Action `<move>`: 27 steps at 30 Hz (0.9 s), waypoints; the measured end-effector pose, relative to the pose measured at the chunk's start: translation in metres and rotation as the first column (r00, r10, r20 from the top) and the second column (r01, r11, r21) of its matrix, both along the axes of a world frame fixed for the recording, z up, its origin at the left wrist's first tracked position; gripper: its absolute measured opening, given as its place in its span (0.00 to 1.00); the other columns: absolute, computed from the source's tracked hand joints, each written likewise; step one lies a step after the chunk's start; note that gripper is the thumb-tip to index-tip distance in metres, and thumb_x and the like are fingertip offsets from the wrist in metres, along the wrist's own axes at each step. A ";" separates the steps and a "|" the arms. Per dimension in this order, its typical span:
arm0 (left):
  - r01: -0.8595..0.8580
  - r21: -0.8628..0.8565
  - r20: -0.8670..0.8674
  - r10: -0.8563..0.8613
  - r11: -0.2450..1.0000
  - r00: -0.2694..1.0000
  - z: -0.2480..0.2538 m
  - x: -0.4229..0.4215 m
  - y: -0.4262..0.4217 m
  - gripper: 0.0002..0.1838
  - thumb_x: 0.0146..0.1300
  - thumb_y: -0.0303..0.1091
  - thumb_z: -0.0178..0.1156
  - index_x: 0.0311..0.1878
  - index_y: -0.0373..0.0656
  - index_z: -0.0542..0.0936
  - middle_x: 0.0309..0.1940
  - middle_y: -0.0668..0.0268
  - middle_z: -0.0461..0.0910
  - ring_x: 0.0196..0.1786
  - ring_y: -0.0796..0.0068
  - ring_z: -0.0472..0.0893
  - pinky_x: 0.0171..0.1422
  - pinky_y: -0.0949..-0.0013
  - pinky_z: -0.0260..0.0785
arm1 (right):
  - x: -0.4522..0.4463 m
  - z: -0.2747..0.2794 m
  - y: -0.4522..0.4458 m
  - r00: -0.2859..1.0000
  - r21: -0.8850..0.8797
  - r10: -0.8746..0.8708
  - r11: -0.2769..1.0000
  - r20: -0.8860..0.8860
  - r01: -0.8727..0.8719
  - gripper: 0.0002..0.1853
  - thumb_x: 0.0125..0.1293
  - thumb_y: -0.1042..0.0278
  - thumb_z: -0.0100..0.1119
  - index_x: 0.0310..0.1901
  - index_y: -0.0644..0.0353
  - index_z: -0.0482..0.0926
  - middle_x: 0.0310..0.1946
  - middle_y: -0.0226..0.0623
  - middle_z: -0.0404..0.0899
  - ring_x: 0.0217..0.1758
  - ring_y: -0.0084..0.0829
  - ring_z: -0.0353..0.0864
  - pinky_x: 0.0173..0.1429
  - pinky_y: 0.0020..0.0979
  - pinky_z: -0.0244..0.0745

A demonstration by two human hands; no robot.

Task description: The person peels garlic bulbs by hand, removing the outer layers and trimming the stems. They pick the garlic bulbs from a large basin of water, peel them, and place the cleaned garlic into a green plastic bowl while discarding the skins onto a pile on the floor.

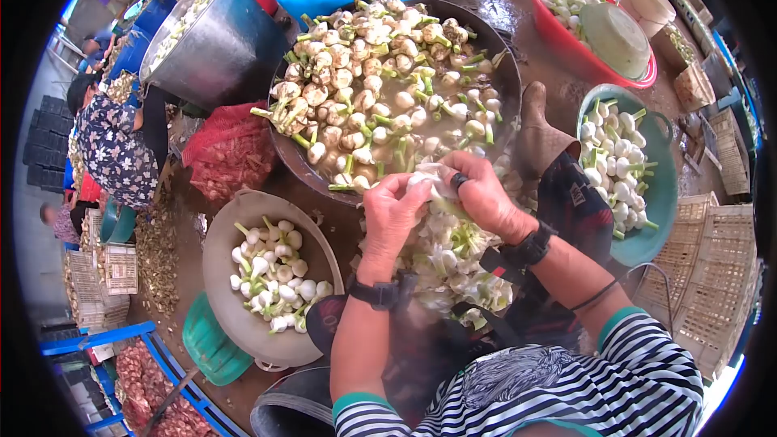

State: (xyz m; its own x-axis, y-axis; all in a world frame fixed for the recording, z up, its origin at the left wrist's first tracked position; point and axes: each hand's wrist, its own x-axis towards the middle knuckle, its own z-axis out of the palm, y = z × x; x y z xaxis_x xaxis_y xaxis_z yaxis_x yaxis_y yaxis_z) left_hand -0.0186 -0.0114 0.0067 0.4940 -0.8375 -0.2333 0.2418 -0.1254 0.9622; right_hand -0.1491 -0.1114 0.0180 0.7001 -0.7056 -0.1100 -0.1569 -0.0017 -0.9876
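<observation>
My left hand [392, 218] and my right hand [486, 194] meet over the near rim of a wide dark basin [515, 73]. Fingers of both are closed on a white garlic bulb [433, 184], partly covered by them; a pale green stem shows below it. The basin holds muddy water with many dirty, green-stemmed garlic bulbs [348, 61]. Below my hands lies a heap of garlic skins and leaves [465, 263]. To the left, a grey basin [227, 243] contains clean white garlic; a green basin [665, 194] to the right holds more.
A red mesh sack [231, 150] and a tall metal pot [218, 57] stand left of the dark basin. A red tub [554, 36] sits at the back right, wicker baskets [696, 267] at the right. Another person [117, 146] works at far left.
</observation>
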 end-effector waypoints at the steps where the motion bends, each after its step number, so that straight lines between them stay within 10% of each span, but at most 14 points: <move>1: -0.002 -0.078 -0.125 -0.008 0.997 0.992 -0.003 0.000 0.000 0.16 0.54 0.36 0.67 0.38 0.32 0.79 0.31 0.63 0.81 0.27 0.79 0.78 0.31 0.73 0.71 | -0.002 0.006 -0.002 0.999 0.213 -0.033 0.977 0.021 0.028 0.09 0.66 0.69 0.49 0.42 0.65 0.74 0.28 0.29 0.75 0.26 0.20 0.72 0.26 0.26 0.66; 4: 0.048 -0.270 -0.363 -0.147 0.962 0.920 -0.008 0.007 0.003 0.21 0.57 0.41 0.61 0.43 0.30 0.77 0.31 0.59 0.80 0.26 0.73 0.79 0.29 0.69 0.74 | -0.006 0.010 -0.012 0.976 0.711 -0.069 0.696 0.205 -0.100 0.07 0.66 0.67 0.50 0.42 0.58 0.74 0.26 0.27 0.73 0.23 0.16 0.67 0.20 0.20 0.58; 7: -0.005 -0.386 -0.484 -0.198 0.922 0.853 -0.002 0.009 0.000 0.20 0.60 0.43 0.55 0.42 0.32 0.77 0.30 0.58 0.79 0.26 0.68 0.79 0.27 0.66 0.74 | -0.011 0.005 -0.018 0.917 0.785 -0.192 0.594 0.349 -0.175 0.08 0.67 0.64 0.49 0.41 0.56 0.74 0.25 0.26 0.72 0.20 0.17 0.65 0.19 0.21 0.56; 9: -0.151 -0.543 -0.712 -0.358 0.826 0.604 -0.008 0.022 0.001 0.20 0.59 0.47 0.52 0.43 0.39 0.76 0.33 0.55 0.78 0.28 0.64 0.77 0.29 0.61 0.72 | -0.020 -0.023 -0.022 0.994 0.475 -0.063 0.880 0.093 0.011 0.08 0.65 0.66 0.48 0.41 0.56 0.75 0.28 0.28 0.75 0.22 0.20 0.68 0.25 0.23 0.60; 11: -0.185 -0.490 -0.710 -0.268 0.852 0.651 0.011 0.029 0.009 0.22 0.61 0.48 0.50 0.46 0.37 0.75 0.40 0.53 0.78 0.31 0.64 0.78 0.32 0.62 0.72 | -0.028 -0.049 -0.022 0.895 0.003 0.269 0.958 -0.356 -0.287 0.09 0.60 0.74 0.50 0.41 0.61 0.77 0.32 0.29 0.78 0.33 0.26 0.76 0.39 0.28 0.72; 13: -0.246 -0.521 -0.472 -0.036 0.818 0.881 0.018 0.015 0.016 0.18 0.67 0.43 0.47 0.47 0.36 0.74 0.40 0.53 0.79 0.35 0.61 0.81 0.33 0.62 0.75 | -0.036 -0.061 0.005 0.668 -0.604 0.231 0.294 -0.707 -0.741 0.10 0.59 0.78 0.52 0.42 0.63 0.79 0.36 0.38 0.81 0.41 0.29 0.79 0.49 0.30 0.72; 15: -0.257 -0.516 -0.567 -0.101 0.817 0.818 0.003 0.020 0.009 0.14 0.66 0.39 0.51 0.43 0.36 0.73 0.33 0.52 0.79 0.27 0.59 0.81 0.25 0.60 0.73 | -0.044 -0.086 0.005 0.830 -0.486 0.344 0.686 -0.439 -0.542 0.13 0.57 0.79 0.54 0.45 0.65 0.79 0.41 0.45 0.81 0.50 0.31 0.79 0.54 0.30 0.70; 20: -0.448 -0.550 -0.568 0.078 0.705 0.819 0.029 0.050 0.037 0.13 0.63 0.37 0.54 0.36 0.34 0.73 0.27 0.52 0.76 0.17 0.59 0.78 0.15 0.60 0.68 | -0.031 -0.035 0.011 0.893 -0.172 0.379 0.889 -0.243 -0.424 0.10 0.67 0.73 0.52 0.46 0.66 0.78 0.38 0.33 0.80 0.41 0.23 0.76 0.47 0.25 0.70; 23: -0.372 -0.633 0.093 0.544 0.679 0.834 0.069 0.076 0.119 0.05 0.55 0.26 0.57 0.35 0.35 0.75 0.25 0.56 0.76 0.24 0.64 0.80 0.23 0.64 0.73 | -0.035 -0.017 0.009 0.914 0.006 0.373 0.926 -0.157 -0.377 0.11 0.68 0.70 0.52 0.47 0.66 0.78 0.38 0.32 0.80 0.39 0.21 0.76 0.44 0.24 0.70; 25: -0.363 -0.576 0.001 0.444 0.732 0.896 0.089 0.082 0.199 0.19 0.54 0.22 0.58 0.50 0.36 0.71 0.44 0.58 0.74 0.44 0.67 0.78 0.48 0.63 0.74 | -0.042 -0.018 0.003 0.916 0.066 0.368 0.930 -0.159 -0.362 0.12 0.69 0.67 0.52 0.48 0.66 0.78 0.39 0.32 0.80 0.39 0.22 0.77 0.43 0.24 0.71; 27: -0.351 -0.294 0.665 0.454 0.889 0.593 0.116 0.075 0.282 0.22 0.55 0.26 0.58 0.55 0.38 0.71 0.46 0.58 0.75 0.44 0.65 0.78 0.48 0.65 0.74 | -0.046 -0.029 -0.011 0.914 0.093 0.340 0.940 -0.224 -0.327 0.14 0.69 0.65 0.53 0.48 0.67 0.77 0.40 0.33 0.80 0.40 0.23 0.78 0.42 0.24 0.71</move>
State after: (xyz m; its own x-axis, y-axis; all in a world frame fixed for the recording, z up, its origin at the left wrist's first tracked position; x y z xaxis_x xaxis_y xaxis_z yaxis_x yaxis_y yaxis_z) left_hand 0.0560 0.2709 0.1225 0.7559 -0.5068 0.4145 -0.5099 -0.0585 0.8583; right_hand -0.1948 -0.1226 -0.0111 0.8436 -0.4244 -0.3291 -0.3818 -0.0430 -0.9233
